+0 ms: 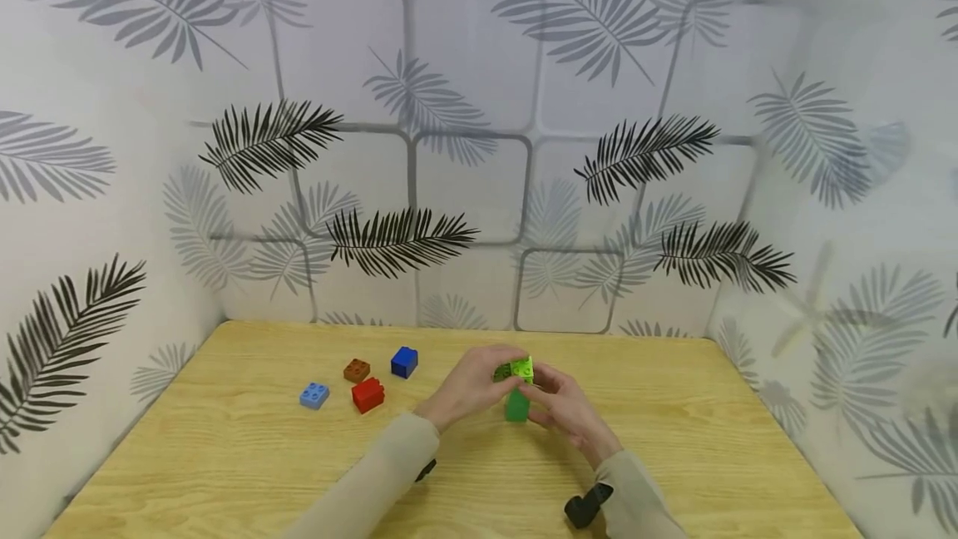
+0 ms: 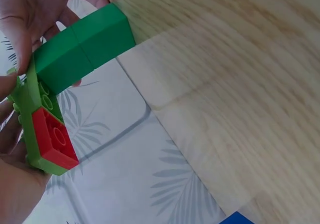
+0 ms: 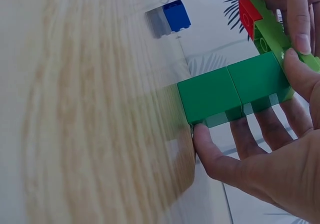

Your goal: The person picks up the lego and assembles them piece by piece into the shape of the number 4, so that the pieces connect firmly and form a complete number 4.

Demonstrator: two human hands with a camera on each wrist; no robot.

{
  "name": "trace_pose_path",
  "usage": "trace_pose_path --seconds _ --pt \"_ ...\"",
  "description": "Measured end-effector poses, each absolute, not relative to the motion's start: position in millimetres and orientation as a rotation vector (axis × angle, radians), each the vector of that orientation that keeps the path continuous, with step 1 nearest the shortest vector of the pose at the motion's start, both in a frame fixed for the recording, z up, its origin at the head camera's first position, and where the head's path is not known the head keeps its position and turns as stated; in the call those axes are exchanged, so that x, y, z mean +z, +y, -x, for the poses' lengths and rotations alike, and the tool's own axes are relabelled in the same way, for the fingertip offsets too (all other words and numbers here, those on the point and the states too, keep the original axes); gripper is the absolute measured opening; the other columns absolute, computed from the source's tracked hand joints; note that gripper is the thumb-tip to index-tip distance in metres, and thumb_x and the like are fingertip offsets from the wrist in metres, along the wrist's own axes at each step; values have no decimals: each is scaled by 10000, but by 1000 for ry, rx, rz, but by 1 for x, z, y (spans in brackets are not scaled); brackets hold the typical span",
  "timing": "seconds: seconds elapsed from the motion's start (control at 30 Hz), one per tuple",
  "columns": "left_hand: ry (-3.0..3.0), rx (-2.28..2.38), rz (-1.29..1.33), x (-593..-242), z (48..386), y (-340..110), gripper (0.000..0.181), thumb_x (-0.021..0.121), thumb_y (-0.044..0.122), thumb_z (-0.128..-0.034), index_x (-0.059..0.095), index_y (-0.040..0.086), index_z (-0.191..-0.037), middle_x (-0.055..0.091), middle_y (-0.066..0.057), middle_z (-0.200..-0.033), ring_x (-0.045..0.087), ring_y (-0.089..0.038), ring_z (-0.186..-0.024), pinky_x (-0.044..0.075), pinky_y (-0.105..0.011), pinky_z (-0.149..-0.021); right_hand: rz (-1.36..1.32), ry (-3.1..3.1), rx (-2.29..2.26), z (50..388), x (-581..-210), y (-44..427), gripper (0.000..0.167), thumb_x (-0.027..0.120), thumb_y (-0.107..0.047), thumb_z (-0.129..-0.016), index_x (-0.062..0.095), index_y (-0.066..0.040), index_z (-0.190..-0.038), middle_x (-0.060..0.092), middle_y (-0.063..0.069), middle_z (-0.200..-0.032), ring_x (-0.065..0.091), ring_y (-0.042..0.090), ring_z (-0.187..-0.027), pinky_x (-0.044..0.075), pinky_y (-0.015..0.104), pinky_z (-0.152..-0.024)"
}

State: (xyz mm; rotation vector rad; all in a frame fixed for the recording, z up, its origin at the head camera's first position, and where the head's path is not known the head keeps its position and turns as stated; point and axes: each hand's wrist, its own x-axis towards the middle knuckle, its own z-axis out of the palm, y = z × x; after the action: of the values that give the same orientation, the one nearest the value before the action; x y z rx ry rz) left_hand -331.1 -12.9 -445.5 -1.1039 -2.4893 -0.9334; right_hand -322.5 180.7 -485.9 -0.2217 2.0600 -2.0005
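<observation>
A pale wall covering (image 1: pixel 471 98) printed with grey and black palm leaves rises behind and beside a light wood-grain worktop (image 1: pixel 262 472). Right of the middle, two hands work on one built piece: two dark green blocks (image 3: pixel 210 96) stacked upright, with a longer lime green block (image 1: pixel 522 369) across the top and a small red block (image 2: pixel 55 141) fixed under its overhanging end. The left hand (image 1: pixel 479 377) grips the lime green block from its side; the right hand (image 1: pixel 565 407) holds the dark green stack, fingers around it and thumb up against the lime block. Whether the stack's foot touches the wood is hard to tell.

To the left of the hands lie four loose blocks — a light blue block (image 1: pixel 314 395) and a brown block (image 1: pixel 357 370), both studs up, a red block (image 1: pixel 367 396) just in front of the brown one, and a dark blue block (image 1: pixel 404 363) nearest the hands. Beige sleeves (image 1: pixel 382 472) cover the forearms.
</observation>
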Motion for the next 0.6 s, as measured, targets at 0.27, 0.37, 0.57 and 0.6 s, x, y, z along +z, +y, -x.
trace_pose_path --seconds 0.27,0.37,0.57,0.6 --pt "-2512 -803 1130 -451 330 -13 329 695 147 -920 669 84 -1242 671 -51 -1254 638 -197 -1150 515 -336 -976 298 2052 -1951 322 -492 185 601 665 -213 -945 426 -64 -1476 444 190 -1478 578 237 -1201 528 423 -956" --pt "-2517 -781 1131 -452 329 -13 307 678 150 -933 671 84 -1233 673 -47 -1247 636 -188 -1149 513 -327 -975 309 2039 -1940 322 -494 186 602 652 -198 -953 410 -63 -1487 427 203 -1490 566 263 -1225 515 423 -978" --pt "-2556 -656 1095 -447 328 -11 291 664 179 -946 675 110 -1228 690 -29 -1221 647 -176 -1124 512 -334 -972 339 1996 -1956 323 -494 187 606 631 -175 -965 378 -64 -1505 398 210 -1508 570 243 -1224 497 410 -1006" --pt "-2567 -638 1089 -446 328 -10 295 664 183 -946 675 110 -1231 692 -28 -1219 648 -177 -1122 511 -337 -973 340 1991 -1959 322 -494 188 603 630 -170 -966 379 -58 -1502 397 212 -1507 573 236 -1218 497 403 -1008"
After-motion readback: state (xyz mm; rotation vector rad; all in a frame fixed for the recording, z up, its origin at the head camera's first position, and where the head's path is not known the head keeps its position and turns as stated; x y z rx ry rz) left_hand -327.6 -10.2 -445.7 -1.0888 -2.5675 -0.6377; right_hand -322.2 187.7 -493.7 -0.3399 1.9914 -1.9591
